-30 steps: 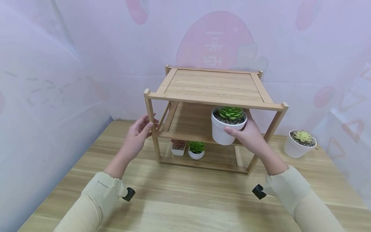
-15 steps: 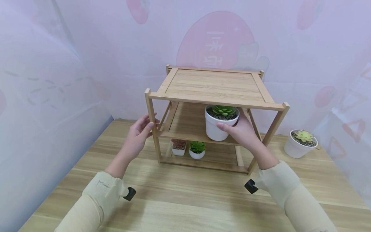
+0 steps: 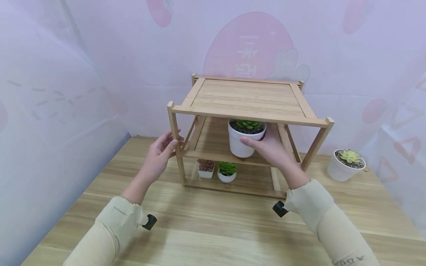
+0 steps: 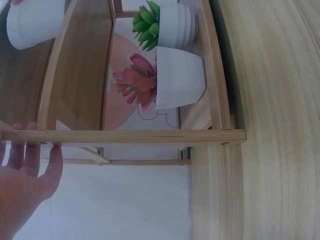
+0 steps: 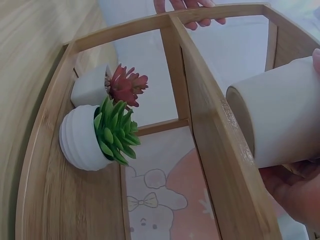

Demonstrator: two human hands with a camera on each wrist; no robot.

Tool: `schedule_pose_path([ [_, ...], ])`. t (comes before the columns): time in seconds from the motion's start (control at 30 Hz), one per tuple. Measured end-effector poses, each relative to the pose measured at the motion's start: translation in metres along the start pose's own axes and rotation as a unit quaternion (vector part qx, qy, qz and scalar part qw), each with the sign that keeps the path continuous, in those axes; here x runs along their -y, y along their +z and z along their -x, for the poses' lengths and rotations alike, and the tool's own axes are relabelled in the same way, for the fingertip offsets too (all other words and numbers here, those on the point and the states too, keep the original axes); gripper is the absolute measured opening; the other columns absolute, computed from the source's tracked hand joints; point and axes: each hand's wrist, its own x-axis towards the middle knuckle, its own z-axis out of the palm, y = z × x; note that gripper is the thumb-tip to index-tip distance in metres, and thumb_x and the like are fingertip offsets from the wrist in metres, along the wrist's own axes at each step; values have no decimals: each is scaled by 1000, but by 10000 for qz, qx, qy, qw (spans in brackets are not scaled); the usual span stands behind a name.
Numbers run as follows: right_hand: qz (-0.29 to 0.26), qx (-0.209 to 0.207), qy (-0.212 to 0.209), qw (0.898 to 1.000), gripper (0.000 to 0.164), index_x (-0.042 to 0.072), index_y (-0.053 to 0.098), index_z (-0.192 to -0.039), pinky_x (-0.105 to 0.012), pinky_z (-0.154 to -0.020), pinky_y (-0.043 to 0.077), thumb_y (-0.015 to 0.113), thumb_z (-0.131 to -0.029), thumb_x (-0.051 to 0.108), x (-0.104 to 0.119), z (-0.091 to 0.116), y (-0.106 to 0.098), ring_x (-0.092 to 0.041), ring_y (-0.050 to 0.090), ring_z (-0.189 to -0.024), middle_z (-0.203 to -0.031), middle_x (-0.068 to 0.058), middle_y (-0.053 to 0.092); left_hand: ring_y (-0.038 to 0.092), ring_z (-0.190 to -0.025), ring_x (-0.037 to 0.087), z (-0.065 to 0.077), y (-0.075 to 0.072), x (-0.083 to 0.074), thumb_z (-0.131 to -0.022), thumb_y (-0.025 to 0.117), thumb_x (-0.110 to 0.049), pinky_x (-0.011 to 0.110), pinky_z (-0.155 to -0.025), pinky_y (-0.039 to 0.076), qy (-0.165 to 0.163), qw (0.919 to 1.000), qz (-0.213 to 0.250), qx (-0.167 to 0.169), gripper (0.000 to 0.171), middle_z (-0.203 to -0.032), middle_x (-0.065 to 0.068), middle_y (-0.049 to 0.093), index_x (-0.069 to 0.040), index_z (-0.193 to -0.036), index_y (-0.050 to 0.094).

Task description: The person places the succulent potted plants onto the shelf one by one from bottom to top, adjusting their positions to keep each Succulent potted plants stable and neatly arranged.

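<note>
My right hand (image 3: pixel 271 146) holds a white pot (image 3: pixel 242 143) with a green succulent (image 3: pixel 249 125) by its right side, thumb across the front. The pot is at the front of the middle tier of a wooden rack (image 3: pixel 253 98); the top board partly hides the plant. In the right wrist view the pot's base (image 5: pixel 240 120) is beside the tier's front rail; I cannot tell whether they touch. My left hand (image 3: pixel 159 155) grips the rack's front left post (image 4: pixel 125 136), fingers partly behind it. On the bottom tier stand a red succulent (image 4: pixel 137 82) and a smaller green succulent (image 5: pixel 115 132) in white pots.
To the right of the rack, a yellow-green succulent (image 3: pixel 349 156) in a white pot (image 3: pixel 341 170) stands on the wood-grain table (image 3: pixel 206 229). A printed cloth (image 3: pixel 149 55) hangs behind the rack and along both sides.
My right hand has moved the potted green succulent left and slightly up in view, farther in under the top board. The left hand stays on the post.
</note>
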Motion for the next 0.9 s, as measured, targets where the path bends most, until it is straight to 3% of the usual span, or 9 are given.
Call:
schedule_pose_path([
  [0.27,252,57,368,9990,99,9,14,-164,-49,-118,36,77,-93,36,4,-6,10,-31,34,-147,-163,-17,28,55,-125,38,-1,1,0,-112,42,-16,45,-105,51,-25,9999,6,-117,44,-136,32,50,1,-153,40],
  [0.9,-24,28,553,9985,99,9,18,-163,-44,-120,34,78,-91,40,15,-19,36,-29,36,-146,-160,-16,33,54,-126,39,-2,2,0,-112,41,-14,49,-107,49,-64,9999,53,-110,44,-136,32,50,2,-153,40],
])
